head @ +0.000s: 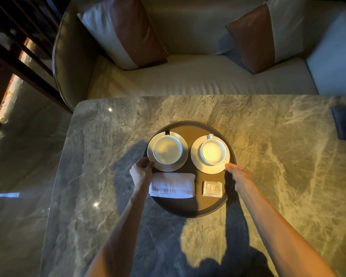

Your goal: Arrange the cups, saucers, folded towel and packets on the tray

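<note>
A round dark tray [190, 211] sits on the marble table. On its far half stand two white cups on saucers: the left cup [167, 149] on the left saucer [181, 163], the right cup [213, 151] on the right saucer [197, 159]. A folded white towel [172, 185] lies at the near left of the tray, with a small stack of packets [212, 188] at the near right. My left hand [141, 169] reaches over the tray's left rim and pinches the left saucer's near edge. My right hand [237, 172] crosses the right rim, its fingertips closed on the right saucer's near edge.
The marble table [278, 156] extends around the tray on all sides. Behind it is a cream sofa [188, 80] with two brown-and-white cushions [126, 31]. A dark cloth [345, 124] lies at the table's right edge. Dark wooden slats [18, 47] stand at the left.
</note>
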A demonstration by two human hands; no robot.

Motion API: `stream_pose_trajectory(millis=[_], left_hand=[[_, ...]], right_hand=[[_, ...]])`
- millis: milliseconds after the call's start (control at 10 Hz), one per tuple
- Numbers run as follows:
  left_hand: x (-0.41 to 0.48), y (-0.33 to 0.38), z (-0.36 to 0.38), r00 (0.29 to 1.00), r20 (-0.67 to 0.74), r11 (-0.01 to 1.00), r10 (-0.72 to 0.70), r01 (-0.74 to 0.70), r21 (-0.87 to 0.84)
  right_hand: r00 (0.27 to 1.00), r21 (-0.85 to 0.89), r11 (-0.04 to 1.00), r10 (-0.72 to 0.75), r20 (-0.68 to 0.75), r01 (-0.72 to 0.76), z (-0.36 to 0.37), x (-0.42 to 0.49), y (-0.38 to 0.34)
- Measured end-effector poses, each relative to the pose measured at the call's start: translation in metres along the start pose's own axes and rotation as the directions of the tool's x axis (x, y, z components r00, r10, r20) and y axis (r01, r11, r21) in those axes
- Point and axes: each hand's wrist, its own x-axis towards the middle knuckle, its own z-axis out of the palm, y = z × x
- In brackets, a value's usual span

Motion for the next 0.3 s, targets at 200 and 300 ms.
stream_pose_trajectory(millis=[200, 300], left_hand=[[-0.008, 0.009, -0.011, 0.997, 0.075, 0.991, 0.02, -0.03, 0.132], [-0.02, 0.012, -0.021, 0.996, 0.063, 0.978, 0.059, -0.071, 0.197]], right_hand=[[0.994, -0.058, 0.996, -0.061, 0.095, 0.067, -0.015, -0.012, -0.003], [0.972, -0.02, 0.979, -0.196, 0.131, 0.201, -0.029, -0.019, 0.003]])
